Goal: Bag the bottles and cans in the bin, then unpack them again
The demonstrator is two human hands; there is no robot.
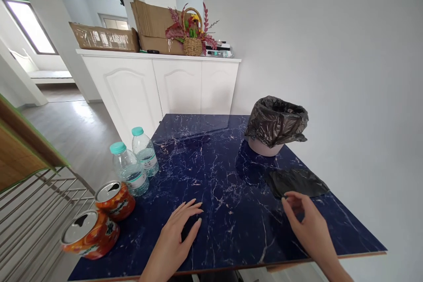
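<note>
My left hand (176, 233) rests at the front middle of the dark blue marbled table (211, 185), fingers apart and nothing held. My right hand (306, 224) pinches the near left corner of a flat, folded black plastic bag (299, 182), which lies on the table at the right. Behind that bag stands a small pinkish bin (264, 147) with a black liner (277, 123) folded over its rim. Two opened orange cans (90, 233) (115, 200) and two clear bottles with teal caps (130, 169) (145, 152) stand along the left edge.
Past the table's far edge is a white cabinet (178, 81) bearing cardboard boxes (153, 24) and a flower basket (192, 46). A metal wire rack (42, 211) is at the lower left. A grey wall (346, 75) runs along the right side.
</note>
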